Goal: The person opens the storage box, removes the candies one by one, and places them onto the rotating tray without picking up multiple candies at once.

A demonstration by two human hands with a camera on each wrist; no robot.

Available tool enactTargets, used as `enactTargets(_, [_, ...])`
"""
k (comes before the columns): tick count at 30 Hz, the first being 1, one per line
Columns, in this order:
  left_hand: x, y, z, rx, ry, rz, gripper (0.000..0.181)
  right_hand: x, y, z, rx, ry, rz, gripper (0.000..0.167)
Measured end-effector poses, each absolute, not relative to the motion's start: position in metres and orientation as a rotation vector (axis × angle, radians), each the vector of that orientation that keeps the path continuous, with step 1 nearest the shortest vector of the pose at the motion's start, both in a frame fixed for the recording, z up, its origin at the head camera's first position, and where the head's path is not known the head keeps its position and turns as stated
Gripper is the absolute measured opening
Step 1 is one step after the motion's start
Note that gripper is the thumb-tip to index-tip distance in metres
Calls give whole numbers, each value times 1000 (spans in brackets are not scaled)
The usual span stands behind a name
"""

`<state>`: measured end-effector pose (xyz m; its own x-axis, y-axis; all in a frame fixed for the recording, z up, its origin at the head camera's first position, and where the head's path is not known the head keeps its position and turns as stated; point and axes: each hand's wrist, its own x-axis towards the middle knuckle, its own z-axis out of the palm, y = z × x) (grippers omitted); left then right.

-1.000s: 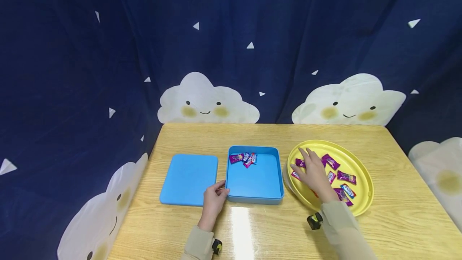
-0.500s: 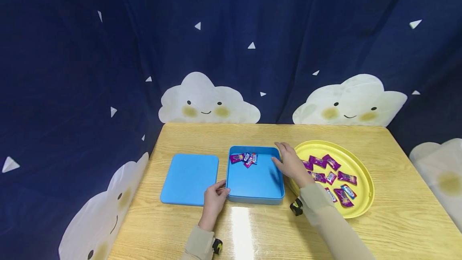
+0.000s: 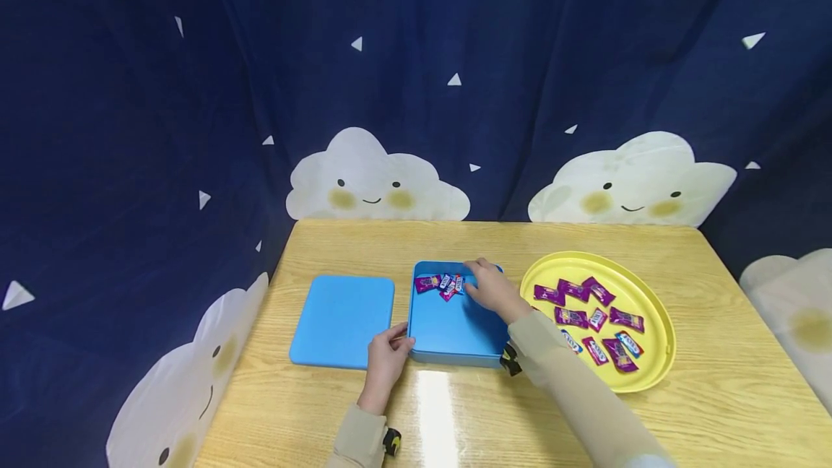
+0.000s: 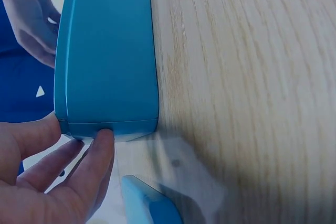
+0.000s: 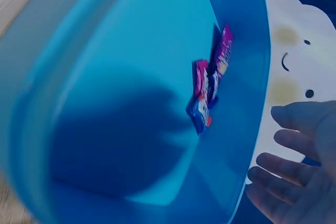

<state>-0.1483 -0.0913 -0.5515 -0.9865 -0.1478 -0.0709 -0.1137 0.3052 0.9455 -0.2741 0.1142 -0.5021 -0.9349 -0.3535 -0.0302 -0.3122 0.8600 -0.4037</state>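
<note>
My left hand point(image 3: 385, 360) holds the near left corner of an open blue box point(image 3: 448, 334). In the left wrist view, its thumb presses the rim while the fingertips touch the outer side wall. Several wrapped candies point(image 3: 429, 283), purple, pink and white-blue, lie in the box's far left part. Over the box's far right part hovers my right hand point(image 3: 490, 287). In the right wrist view its fingers point(image 5: 286, 167) are loosely spread, with nothing visible between them, apart from the candies point(image 5: 202, 93). Part of its palm is out of that view.
A flat blue lid point(image 3: 342, 321) lies left of the box on the wooden table point(image 3: 481, 410). To the right stands a round yellow tray point(image 3: 653, 352) with several wrapped candies point(image 3: 627, 319). A dark blue curtain point(image 3: 403, 42) hangs behind the table.
My right hand has moved left from the yellow tray to above the blue box. The candies in the box look the same. My left hand has stayed at the box corner.
</note>
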Motion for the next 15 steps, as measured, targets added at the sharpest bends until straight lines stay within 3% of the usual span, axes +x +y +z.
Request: enactTargets(15, [-147,-91,-550,248,-2527,-1809,36,-292,91,-519,-476,2780,-463,32])
